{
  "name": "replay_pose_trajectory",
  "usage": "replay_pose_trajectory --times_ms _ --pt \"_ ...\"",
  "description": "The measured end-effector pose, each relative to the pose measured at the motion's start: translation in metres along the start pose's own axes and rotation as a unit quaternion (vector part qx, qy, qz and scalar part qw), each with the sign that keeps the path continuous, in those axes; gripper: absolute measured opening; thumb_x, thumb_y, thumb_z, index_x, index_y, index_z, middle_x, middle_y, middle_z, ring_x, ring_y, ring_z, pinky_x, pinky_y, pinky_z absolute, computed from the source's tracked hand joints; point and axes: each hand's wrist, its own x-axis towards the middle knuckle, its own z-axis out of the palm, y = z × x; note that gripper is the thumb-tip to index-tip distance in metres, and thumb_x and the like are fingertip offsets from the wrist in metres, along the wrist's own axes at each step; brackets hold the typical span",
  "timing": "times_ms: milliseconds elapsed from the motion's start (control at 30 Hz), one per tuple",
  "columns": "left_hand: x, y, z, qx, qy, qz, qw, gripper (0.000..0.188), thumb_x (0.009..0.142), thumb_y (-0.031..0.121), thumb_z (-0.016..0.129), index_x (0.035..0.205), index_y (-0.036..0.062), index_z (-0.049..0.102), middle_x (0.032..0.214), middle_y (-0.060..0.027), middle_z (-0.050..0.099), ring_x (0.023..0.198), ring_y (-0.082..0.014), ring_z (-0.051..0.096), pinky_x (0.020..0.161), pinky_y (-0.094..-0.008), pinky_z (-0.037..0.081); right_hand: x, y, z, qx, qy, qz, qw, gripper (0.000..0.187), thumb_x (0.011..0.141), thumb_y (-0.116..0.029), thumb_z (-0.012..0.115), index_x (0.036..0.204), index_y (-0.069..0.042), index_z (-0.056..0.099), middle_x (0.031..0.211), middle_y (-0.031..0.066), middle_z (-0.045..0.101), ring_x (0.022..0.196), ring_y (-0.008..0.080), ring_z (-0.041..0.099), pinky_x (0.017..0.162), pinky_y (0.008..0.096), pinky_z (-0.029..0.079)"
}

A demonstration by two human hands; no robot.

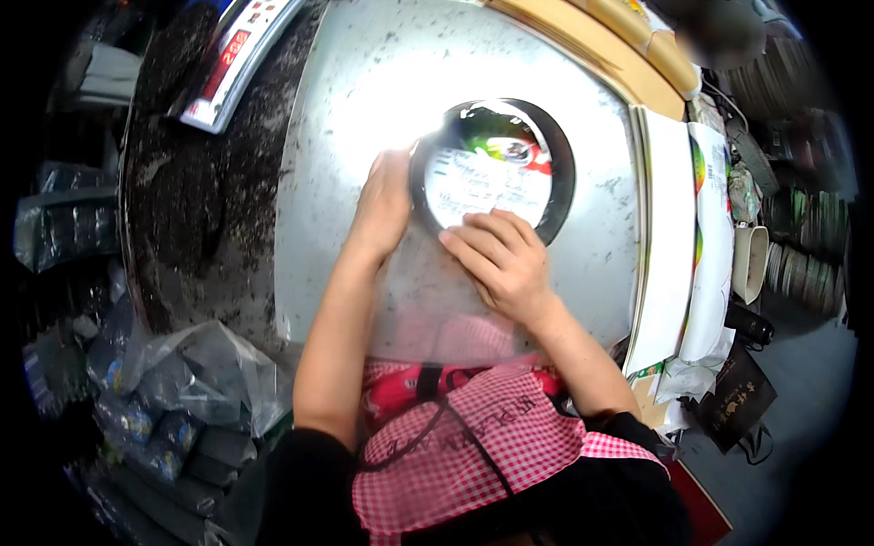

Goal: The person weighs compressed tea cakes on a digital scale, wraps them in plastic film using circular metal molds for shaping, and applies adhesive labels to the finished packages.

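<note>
A round black thing (562,173) lies on a pale, glossy sheet, with a shiny round label (487,187) on its upper face. The label is printed in green, red and white. My left hand (386,202) rests along its left rim, touching the side. Glare and the hand itself hide most of those fingers, so I cannot tell how they are bent. From the lower right, my right hand (506,268) reaches onto it. Its fingers are stretched out, with the tips on the label's lower edge and nothing visible held in them.
The pale sheet (592,273) covers a dark, scuffed bench top (182,209). A device with a red lit display (235,50) sits at the far left. Stacked white and tan sheets (663,227) line the right edge. A clear plastic bag (218,364) lies at lower left.
</note>
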Motion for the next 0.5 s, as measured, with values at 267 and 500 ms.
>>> replay_pose_trajectory --times_ms 267,500 --pt "0.025 0.043 -0.039 0.1 0.249 0.274 0.924 0.068 0.077 -0.008 0.064 0.139 0.0031 0.038 0.133 -0.0158 0.048 0.123 -0.026 0.048 0.103 -0.0346 0.043 -0.028 0.025 -0.03 0.058 -0.079 -0.045 0.994 0.015 0.082 -0.017 0.066 0.093 -0.006 0.07 0.082 0.0089 0.065 0.083 0.0274 0.064 0.088 0.0396 0.05" --pt "0.038 -0.023 -0.02 0.469 0.132 0.331 0.808 0.062 0.073 -0.009 0.058 0.126 0.0237 0.057 0.14 -0.0084 0.045 0.134 -0.0303 0.039 0.112 -0.0552 0.026 0.048 0.201 -0.074 -0.156 0.094 0.15 0.972 0.05 0.083 -0.028 0.067 0.118 0.006 0.055 0.116 0.0246 0.059 0.11 0.0414 0.054 0.096 0.0451 0.043"
